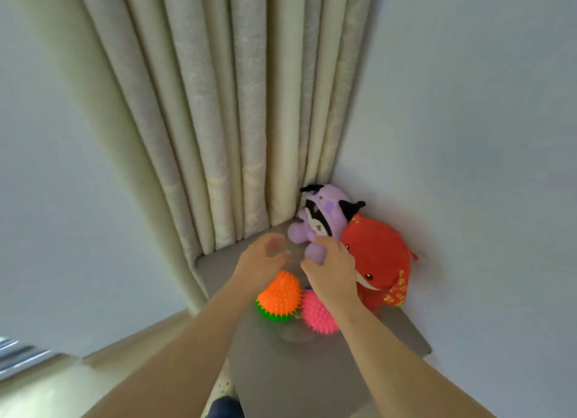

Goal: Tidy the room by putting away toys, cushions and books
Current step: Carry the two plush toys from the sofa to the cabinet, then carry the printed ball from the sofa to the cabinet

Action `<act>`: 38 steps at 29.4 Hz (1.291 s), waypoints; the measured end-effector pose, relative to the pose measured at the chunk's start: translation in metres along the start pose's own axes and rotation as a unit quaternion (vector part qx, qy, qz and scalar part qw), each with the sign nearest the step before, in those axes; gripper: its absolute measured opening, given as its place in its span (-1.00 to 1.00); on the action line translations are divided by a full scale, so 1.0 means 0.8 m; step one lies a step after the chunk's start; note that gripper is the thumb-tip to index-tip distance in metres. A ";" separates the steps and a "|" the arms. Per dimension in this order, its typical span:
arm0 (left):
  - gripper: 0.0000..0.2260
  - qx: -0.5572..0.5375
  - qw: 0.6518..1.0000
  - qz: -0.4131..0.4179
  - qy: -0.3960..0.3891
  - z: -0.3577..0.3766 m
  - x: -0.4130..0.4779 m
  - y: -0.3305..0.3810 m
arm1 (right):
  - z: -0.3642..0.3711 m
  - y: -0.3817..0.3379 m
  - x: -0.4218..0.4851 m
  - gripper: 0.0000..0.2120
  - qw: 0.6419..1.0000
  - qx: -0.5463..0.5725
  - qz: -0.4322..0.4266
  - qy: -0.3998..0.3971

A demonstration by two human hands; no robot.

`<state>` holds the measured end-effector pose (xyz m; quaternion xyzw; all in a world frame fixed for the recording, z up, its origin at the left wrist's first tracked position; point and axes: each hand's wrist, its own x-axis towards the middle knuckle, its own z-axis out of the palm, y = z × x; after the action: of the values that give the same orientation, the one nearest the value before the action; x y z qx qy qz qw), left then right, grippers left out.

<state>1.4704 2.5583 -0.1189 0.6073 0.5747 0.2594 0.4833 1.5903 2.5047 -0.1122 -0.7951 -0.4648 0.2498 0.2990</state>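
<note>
A purple plush toy [324, 217] with black horns leans in the corner on a grey tabletop [296, 370]. A red plush toy [377, 255] sits right beside it against the wall. My right hand [331, 271] reaches over the purple plush's lower body, fingers curved and touching it. My left hand [262, 258] hovers just left of it, blurred, fingers loosely spread and holding nothing. An orange-and-green spiky ball [279, 296] and a pink spiky ball [318, 313] lie on the table below my hands.
Cream curtains [203, 121] hang behind the table at the left and back. A white wall [468, 136] bounds the right side. Pale floor [62, 386] shows at lower left, next to the table's edge.
</note>
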 end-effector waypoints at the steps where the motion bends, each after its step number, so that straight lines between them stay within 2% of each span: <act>1: -0.75 -0.018 0.999 -0.022 0.023 -0.003 -0.016 -0.008 | 0.005 -0.002 -0.008 -0.59 0.999 0.020 0.006 -0.027; 5: -0.74 -0.068 0.985 -0.101 0.118 -0.043 -0.110 -0.044 | 0.039 -0.021 -0.064 -0.65 0.986 0.059 -0.011 -0.156; 7: -0.77 -0.114 0.964 -0.139 0.195 -0.075 -0.166 -0.071 | 0.061 -0.044 -0.102 -0.69 0.969 0.067 -0.041 -0.233; 10: -0.79 -0.153 0.932 -0.173 0.279 -0.115 -0.237 -0.100 | 0.098 -0.073 -0.153 -0.83 0.951 0.055 -0.071 -0.297; 12: -0.79 -0.175 0.902 -0.191 0.346 -0.145 -0.302 -0.123 | 0.129 -0.099 -0.203 -0.90 0.933 0.038 -0.097 -0.344; 15: -0.80 -0.196 0.852 -0.213 0.436 -0.178 -0.392 -0.154 | 0.159 -0.133 -0.278 -0.84 0.891 -0.001 -0.146 -0.429; 17: -0.78 -0.218 0.797 -0.226 0.516 -0.201 -0.470 -0.178 | 0.184 -0.158 -0.349 -0.87 0.852 -0.017 -0.181 -0.491; 19: -0.77 -0.226 0.765 -0.237 0.555 -0.214 -0.512 -0.190 | 0.193 -0.171 -0.389 -0.87 0.837 -0.017 -0.197 -0.510; 20: -0.77 -0.241 0.717 -0.246 0.607 -0.218 -0.586 -0.213 | 0.212 -0.178 -0.463 -0.86 0.805 -0.041 -0.221 -0.550; 23: -0.79 -0.258 0.671 -0.269 0.641 -0.217 -0.674 -0.238 | 0.233 -0.180 -0.553 -0.89 0.777 -0.047 -0.221 -0.588; 25: -0.81 -0.261 0.615 -0.273 0.692 -0.221 -0.780 -0.264 | 0.252 -0.176 -0.666 -0.89 0.732 -0.042 -0.229 -0.640; 26: -0.82 -0.260 0.605 -0.283 0.698 -0.222 -0.800 -0.267 | 0.253 -0.175 -0.687 -0.89 0.722 -0.037 -0.227 -0.653; 28: -0.83 -0.261 0.565 -0.297 0.725 -0.220 -0.908 -0.298 | 0.263 -0.166 -0.801 -0.89 0.681 -0.047 -0.216 -0.698; 30: -0.85 -0.265 0.549 -0.314 0.727 -0.214 -0.989 -0.318 | 0.262 -0.157 -0.885 -0.91 0.664 -0.057 -0.207 -0.717; 31: -0.85 -0.273 0.544 -0.319 0.727 -0.210 -0.996 -0.322 | 0.260 -0.152 -0.892 -0.92 0.662 -0.069 -0.205 -0.718; 32: -0.86 -0.266 0.513 -0.324 0.749 -0.212 -1.077 -0.339 | 0.266 -0.147 -0.977 -0.92 0.634 -0.075 -0.214 -0.740; 34: -0.87 -0.267 0.506 -0.324 0.754 -0.222 -1.122 -0.347 | 0.266 -0.149 -1.024 -0.92 0.626 -0.079 -0.216 -0.746; 37: -0.87 -0.265 0.477 -0.322 0.774 -0.244 -1.198 -0.360 | 0.274 -0.161 -1.109 -0.90 0.607 -0.079 -0.222 -0.759; 38: -0.87 -0.281 0.454 -0.323 0.782 -0.242 -1.240 -0.377 | 0.285 -0.157 -1.161 -0.90 0.595 -0.098 -0.232 -0.763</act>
<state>0.9639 1.6348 -0.0702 -0.2489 0.7620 0.5973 0.0245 0.9504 1.7837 -0.0715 -0.2042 -0.7136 0.6406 -0.1965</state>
